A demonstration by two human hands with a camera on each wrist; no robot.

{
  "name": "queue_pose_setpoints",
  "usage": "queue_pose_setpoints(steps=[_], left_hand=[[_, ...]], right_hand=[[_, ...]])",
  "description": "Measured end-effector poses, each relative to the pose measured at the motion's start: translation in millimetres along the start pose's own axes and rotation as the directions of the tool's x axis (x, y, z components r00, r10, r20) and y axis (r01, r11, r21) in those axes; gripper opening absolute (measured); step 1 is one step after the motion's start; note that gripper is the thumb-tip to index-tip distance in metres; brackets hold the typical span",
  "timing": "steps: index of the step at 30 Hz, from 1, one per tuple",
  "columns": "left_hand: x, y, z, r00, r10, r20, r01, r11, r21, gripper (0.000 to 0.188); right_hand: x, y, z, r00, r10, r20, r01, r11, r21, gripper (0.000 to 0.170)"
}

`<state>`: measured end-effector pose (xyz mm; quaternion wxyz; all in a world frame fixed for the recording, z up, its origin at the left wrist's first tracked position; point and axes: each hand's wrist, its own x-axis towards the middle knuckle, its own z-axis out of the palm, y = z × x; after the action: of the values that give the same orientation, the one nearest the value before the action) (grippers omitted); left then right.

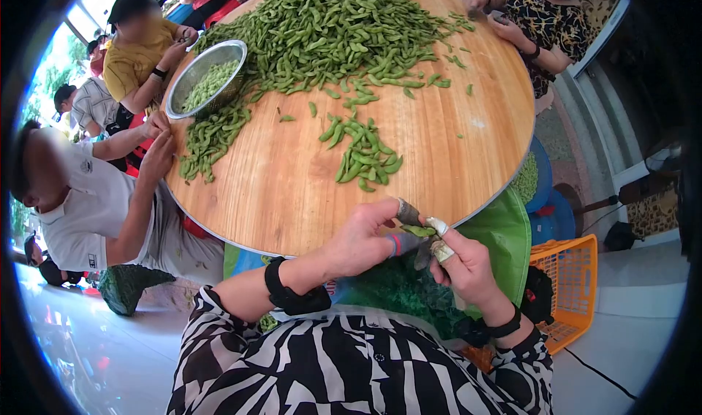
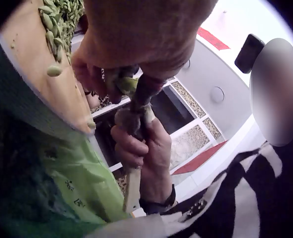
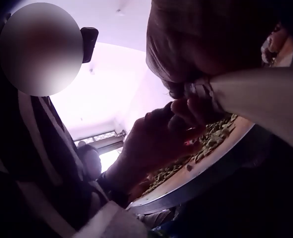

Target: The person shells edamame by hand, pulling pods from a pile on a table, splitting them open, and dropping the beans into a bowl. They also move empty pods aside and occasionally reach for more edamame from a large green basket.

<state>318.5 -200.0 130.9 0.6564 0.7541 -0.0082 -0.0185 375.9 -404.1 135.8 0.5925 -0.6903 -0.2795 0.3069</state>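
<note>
Just past the near edge of the round wooden table [image 1: 256,188], my two hands meet around a green soybean pod [image 1: 418,231]. My left hand [image 1: 365,234] pinches one end with its dark-wrapped thumb and fingers; a pink and blue band circles one finger. Pale wrapping covers the thumb and a finger of my right hand [image 1: 468,265], which grips the pod's other end. The pod [image 2: 129,85] also shows between the fingers in the left wrist view. In the dim right wrist view the fingertips overlap and hide it. A small pile of pods [image 1: 364,155] lies on the table ahead.
A large heap of pods [image 1: 344,31] covers the table's far side. At its left stands a metal bowl [image 1: 175,100] of shelled beans. Green plastic sheeting [image 1: 504,243] hangs below the edge, beside an orange crate [image 1: 578,287]. Other people sit around the table.
</note>
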Motion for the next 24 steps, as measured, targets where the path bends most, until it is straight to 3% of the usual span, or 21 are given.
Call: queue_pose_setpoints(steps=[1,2,4,5,7,8,10,13,20,24], left_hand=[[0,0,2,0.992,0.122,-0.019,-0.120,0.990,0.076,0.023],[-2,3,6,0.993,0.121,-0.015,-0.119,0.990,0.075,0.023],[-4,14,13,0.996,-0.051,-0.079,0.040,0.990,-0.136,0.021],[-3,8,14,0.996,-0.051,-0.076,0.040,0.990,-0.133,0.021],[2,-3,16,0.991,-0.115,-0.068,0.084,0.932,-0.352,0.019],[2,-7,14,0.991,-0.114,-0.068,0.083,0.932,-0.352,0.019],[1,-1,7,0.968,-0.249,0.037,0.246,0.902,-0.356,0.018],[2,0,13,0.970,-0.236,-0.057,0.200,0.911,-0.361,0.015],[1,1,9,0.967,-0.256,-0.008,0.234,0.895,-0.380,0.018],[0,-11,11,0.987,-0.163,-0.008,0.145,0.900,-0.412,0.020]], right_hand=[[-1,2,0,1.000,0.000,0.000,0.000,1.000,0.025,0.040],[-2,1,0,1.000,0.002,-0.004,-0.002,1.000,0.026,0.040],[-1,-1,1,0.998,0.061,-0.008,-0.060,0.993,0.100,0.041],[-1,0,2,0.998,0.059,-0.011,-0.058,0.993,0.102,0.041],[-2,2,3,1.000,0.027,-0.003,-0.027,0.991,0.134,0.041],[-2,3,2,1.000,0.027,-0.003,-0.026,0.991,0.133,0.041],[-1,3,-1,0.999,0.052,-0.013,-0.050,0.985,0.167,0.042],[0,3,4,0.998,0.062,0.020,-0.065,0.963,0.262,0.042],[5,7,6,0.999,0.043,0.012,-0.045,0.956,0.290,0.043],[6,7,9,0.998,0.049,0.027,-0.055,0.946,0.319,0.042]])
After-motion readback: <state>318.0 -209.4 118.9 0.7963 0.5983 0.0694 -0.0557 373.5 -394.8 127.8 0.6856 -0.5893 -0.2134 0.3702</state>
